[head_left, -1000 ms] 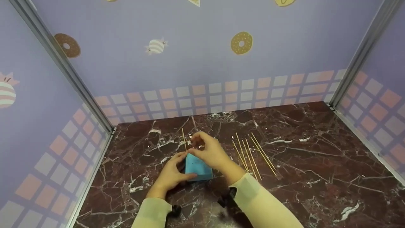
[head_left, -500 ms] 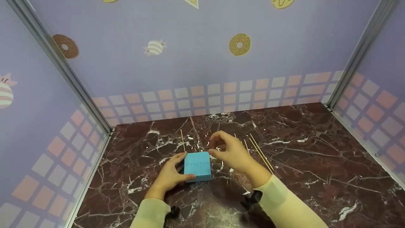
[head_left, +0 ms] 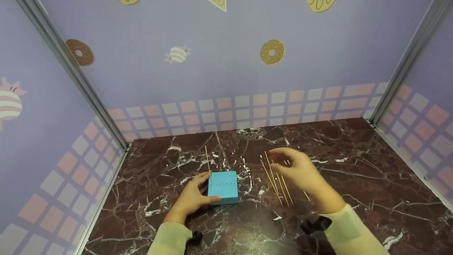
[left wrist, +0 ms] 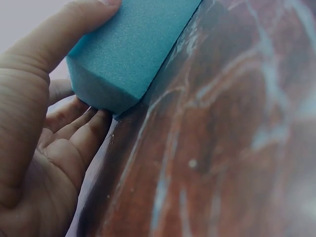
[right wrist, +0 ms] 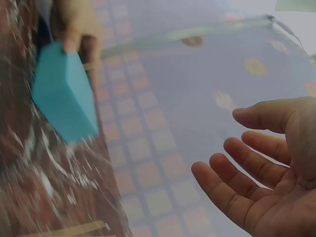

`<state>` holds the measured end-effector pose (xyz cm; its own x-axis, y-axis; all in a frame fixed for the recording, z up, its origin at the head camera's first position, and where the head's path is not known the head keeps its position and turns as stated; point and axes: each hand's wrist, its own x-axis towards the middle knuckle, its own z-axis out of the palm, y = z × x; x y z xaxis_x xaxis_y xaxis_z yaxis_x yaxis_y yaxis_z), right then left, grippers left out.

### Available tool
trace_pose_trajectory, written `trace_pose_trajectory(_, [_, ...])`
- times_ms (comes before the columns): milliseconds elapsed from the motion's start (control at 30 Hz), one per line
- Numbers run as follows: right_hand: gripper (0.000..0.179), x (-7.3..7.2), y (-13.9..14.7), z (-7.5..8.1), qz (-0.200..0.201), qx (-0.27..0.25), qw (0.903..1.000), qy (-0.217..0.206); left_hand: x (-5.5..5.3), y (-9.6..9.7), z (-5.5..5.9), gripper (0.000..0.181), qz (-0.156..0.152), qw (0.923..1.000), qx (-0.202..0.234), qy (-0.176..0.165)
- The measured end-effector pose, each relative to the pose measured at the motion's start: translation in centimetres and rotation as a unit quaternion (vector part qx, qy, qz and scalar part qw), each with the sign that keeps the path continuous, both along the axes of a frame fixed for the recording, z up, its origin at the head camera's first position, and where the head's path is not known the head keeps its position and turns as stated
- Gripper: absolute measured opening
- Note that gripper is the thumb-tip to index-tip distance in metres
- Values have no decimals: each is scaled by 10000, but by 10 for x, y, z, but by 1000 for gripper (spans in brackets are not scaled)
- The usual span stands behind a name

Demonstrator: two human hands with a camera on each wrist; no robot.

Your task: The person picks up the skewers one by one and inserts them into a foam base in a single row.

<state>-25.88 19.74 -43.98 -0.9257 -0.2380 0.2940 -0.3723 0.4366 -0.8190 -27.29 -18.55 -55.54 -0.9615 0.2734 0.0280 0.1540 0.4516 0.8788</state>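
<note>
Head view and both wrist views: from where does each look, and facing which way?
Head: on the head, facing forward and down at the dark-red marbled tabletop; left hand, right hand and pale sleeves show.
Left wrist: worn there, facing the light-blue rectangular foam-like block; only the left hand shows.
Right wrist: worn there, facing the block and purple patterned wall; both hands show.
Head and right wrist share both hands.

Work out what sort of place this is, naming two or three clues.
Probably a small partitioned work booth: patterned lilac panels enclose three sides of the view, grey metal posts stand at both back corners, and a dark red, white-veined, marble-look tabletop lies between them.
</note>
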Motion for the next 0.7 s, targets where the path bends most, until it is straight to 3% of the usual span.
trace_pose_trajectory(100, [41,-3,21,0,-286,-46,9996,-74,0,0,-1,114,-57,9999,85,-51])
trace_pose_trajectory(267, [43,-12,48,-10,-440,-361,9964,-624,-1,0,-1,115,-81,9997,189,-122])
trace_pose_trajectory(467, [49,-27,79,-40,-689,-769,9855,-1350,-3,2,-1,116,-88,9995,236,-179])
trace_pose_trajectory(700, [53,-44,96,-71,-896,-453,9750,-1980,-3,0,0,116,11,9997,154,-200])
